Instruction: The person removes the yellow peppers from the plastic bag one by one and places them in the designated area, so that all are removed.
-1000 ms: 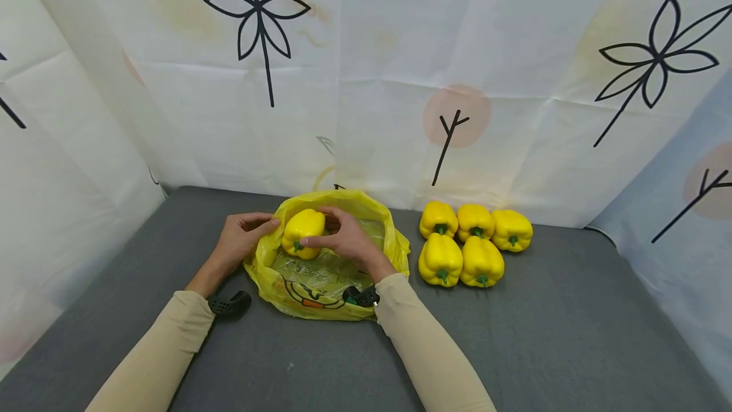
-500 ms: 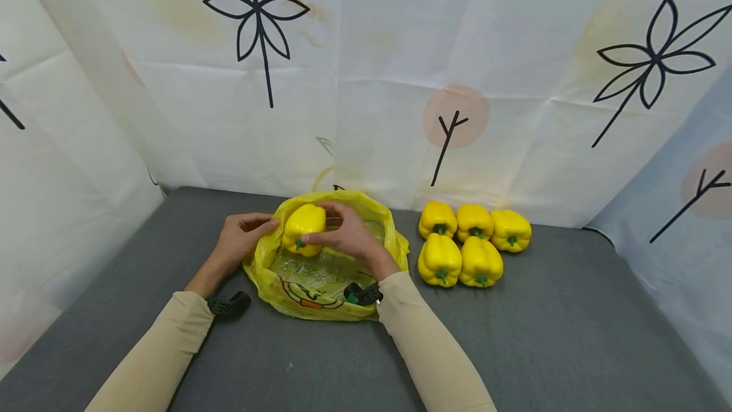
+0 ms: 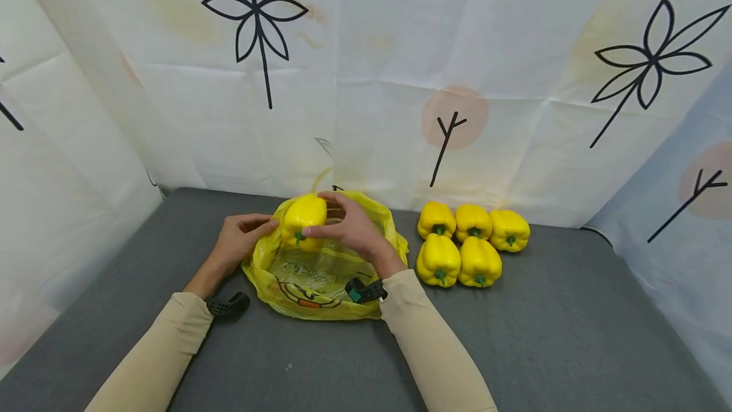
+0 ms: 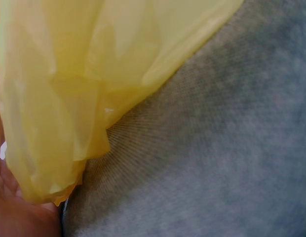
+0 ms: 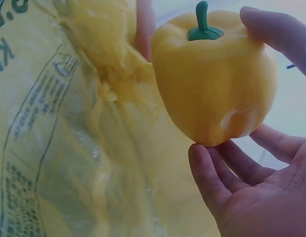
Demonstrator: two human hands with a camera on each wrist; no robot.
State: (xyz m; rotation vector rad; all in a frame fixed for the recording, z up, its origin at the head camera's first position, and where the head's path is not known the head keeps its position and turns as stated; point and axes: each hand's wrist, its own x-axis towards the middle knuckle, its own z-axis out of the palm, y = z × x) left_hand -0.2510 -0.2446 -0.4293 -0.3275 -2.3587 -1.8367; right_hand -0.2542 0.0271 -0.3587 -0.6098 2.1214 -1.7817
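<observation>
My right hand [image 3: 356,227] grips a yellow bell pepper [image 3: 304,216] over the left part of an open yellow plastic bag [image 3: 320,275]. In the right wrist view the thumb lies near the green stem of the bell pepper [image 5: 217,74], and the fingers support its base. A small dent shows low on its side. My left hand [image 3: 241,240] pinches the bag's left rim between thumb and fingers. The left wrist view has the yellow plastic of the bag [image 4: 69,98] hanging over the palm, with most of the fingers hidden.
Several more yellow bell peppers [image 3: 439,260] stand grouped in two rows right of the bag, on the grey table [image 3: 543,323]. A white printed cloth [image 3: 377,132] hangs behind the table's back edge. Dark straps [image 3: 229,305] sit on both wrists.
My right hand has raised the bell pepper a little, up and towards the bag's back rim. The left hand stays at the bag's left rim, and the other peppers have not moved.
</observation>
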